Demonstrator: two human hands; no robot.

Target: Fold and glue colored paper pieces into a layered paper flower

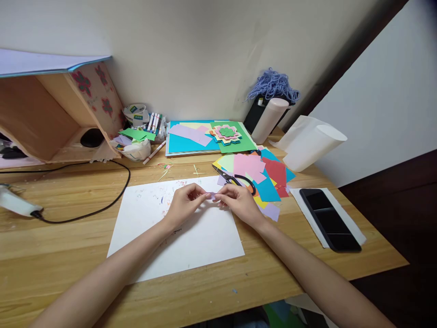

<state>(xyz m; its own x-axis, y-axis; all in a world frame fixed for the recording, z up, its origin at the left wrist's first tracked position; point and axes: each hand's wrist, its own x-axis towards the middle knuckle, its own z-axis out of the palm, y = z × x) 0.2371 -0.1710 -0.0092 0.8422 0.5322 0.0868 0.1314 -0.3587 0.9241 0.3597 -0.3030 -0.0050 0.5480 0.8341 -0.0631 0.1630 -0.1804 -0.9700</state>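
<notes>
A small piece of light purple paper (pixel 213 196) is pinched between both hands, over a large white sheet (pixel 201 241) with coloured marks. My left hand (pixel 188 200) grips its left side, thumb against fingertips. From the right, my right hand (pixel 239 200) holds its other side, fingers closed. Black-handled scissors (pixel 235 176) lie just behind my right hand, their blades pointing to the back left. They rest against a pile of coloured paper scraps (pixel 273 175). A layered paper flower (pixel 226 133) sits on a green sheet farther back.
A phone (pixel 329 221) lies on white paper at the right, near a white paper roll (pixel 312 148). Markers (pixel 155 123) and a tub of scraps (pixel 136 149) stand back left. A black cable (pixel 102 210) curves beside an open box (pixel 102 98).
</notes>
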